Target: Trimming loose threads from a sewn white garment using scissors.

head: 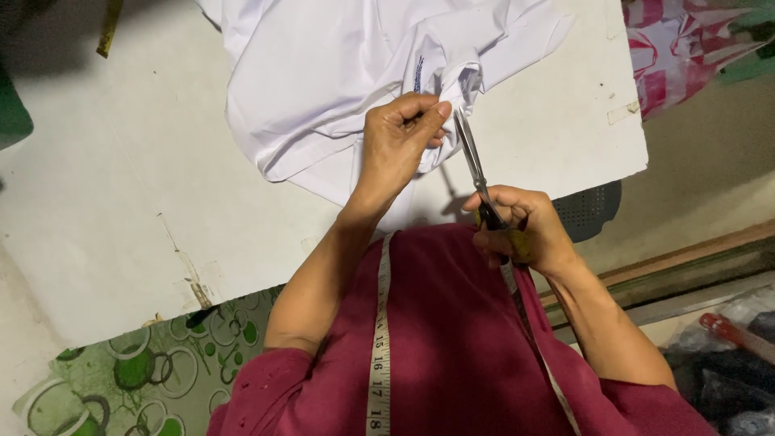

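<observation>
Your left hand [397, 137] is clenched around a pinched-up fold of the white garment [323, 77], thumb pressed against the fingers, holding the cloth raised off the white table [105, 186]. Your right hand [521, 230] grasps the handles of a pair of scissors [472, 165]; the blades point up and away from you, their tips at the fold just beside your left thumb. Whether the blades are parted cannot be told.

The garment lies bunched across the far middle of the table, with a small blue mark near the held fold. A measuring tape [379, 347] hangs around your neck over your dark red top. A green patterned cloth [153, 371] lies below the table edge at lower left, and a red-and-white fabric [670, 48] sits at upper right, well apart from your hands.
</observation>
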